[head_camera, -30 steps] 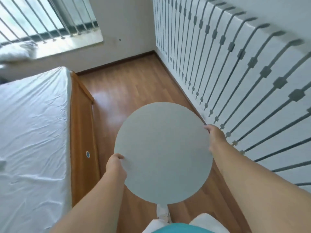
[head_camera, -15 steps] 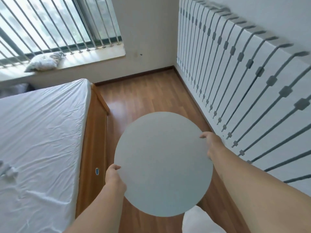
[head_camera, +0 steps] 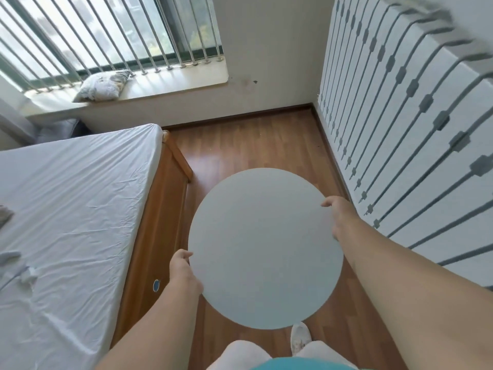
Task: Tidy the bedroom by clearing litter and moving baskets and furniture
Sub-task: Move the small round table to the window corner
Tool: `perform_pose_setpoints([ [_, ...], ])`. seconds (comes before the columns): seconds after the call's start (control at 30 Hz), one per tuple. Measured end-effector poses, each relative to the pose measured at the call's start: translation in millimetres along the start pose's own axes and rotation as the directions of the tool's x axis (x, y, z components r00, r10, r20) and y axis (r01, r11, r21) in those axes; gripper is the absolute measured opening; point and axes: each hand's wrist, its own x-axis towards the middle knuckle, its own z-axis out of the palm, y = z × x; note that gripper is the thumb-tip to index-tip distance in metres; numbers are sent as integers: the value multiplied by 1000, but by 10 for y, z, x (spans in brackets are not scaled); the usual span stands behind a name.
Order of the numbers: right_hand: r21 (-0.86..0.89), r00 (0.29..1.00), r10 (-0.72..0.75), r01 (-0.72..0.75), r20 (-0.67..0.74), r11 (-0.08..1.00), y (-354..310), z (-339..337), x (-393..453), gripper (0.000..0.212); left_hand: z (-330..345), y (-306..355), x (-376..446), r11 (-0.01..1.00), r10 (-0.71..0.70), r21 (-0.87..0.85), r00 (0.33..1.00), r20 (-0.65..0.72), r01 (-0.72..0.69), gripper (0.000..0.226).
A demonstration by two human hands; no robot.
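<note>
Round tabletop (head_camera: pixel 265 248) held flat, left hand (head_camera: pixel 184 271) gripping its rim at 8 o'clock, right hand (head_camera: pixel 338 214) at 2, bed (head_camera: pixel 80 198) at 9, panelled wall (head_camera: pixel 400 129) at 3, open floor (head_camera: pixel 253 145) at 12

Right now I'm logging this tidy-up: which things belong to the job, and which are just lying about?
In the job:
round white tabletop
left hand
right hand

Lying about:
bed
pillow on the windowsill

One round grey tabletop (head_camera: pixel 265 247) — two hands on its rim, the left hand (head_camera: pixel 184 271) and the right hand (head_camera: pixel 340 214). One bed (head_camera: pixel 80 196) with one white sheet, one blue sticker (head_camera: pixel 156 285) on its wooden side. One patterned pillow (head_camera: pixel 102 85) on the one windowsill (head_camera: pixel 173 81). One white shoe (head_camera: pixel 300 336) in view — several small crumpled scraps (head_camera: pixel 26 273) on the sheet, too blurred to count
</note>
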Motion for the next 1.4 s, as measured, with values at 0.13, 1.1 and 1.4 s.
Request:
perform_pose_setpoints([
  [0.13,11,1000,9,-9,2,1000,-356,68,287,25,445,239,163,1000,15,-18,1000,10,-15,23],
  [1.1,280,966,40,34,-255,959,-2955,1915,3025,60,3975,3275,2857,928,-49,369,999,-16,51,42],
  [1.4,221,985,68,-32,-156,975,-4361,2262,4341,60,5414,3943,3295,941,-3,336,997,-72,27,27],
])
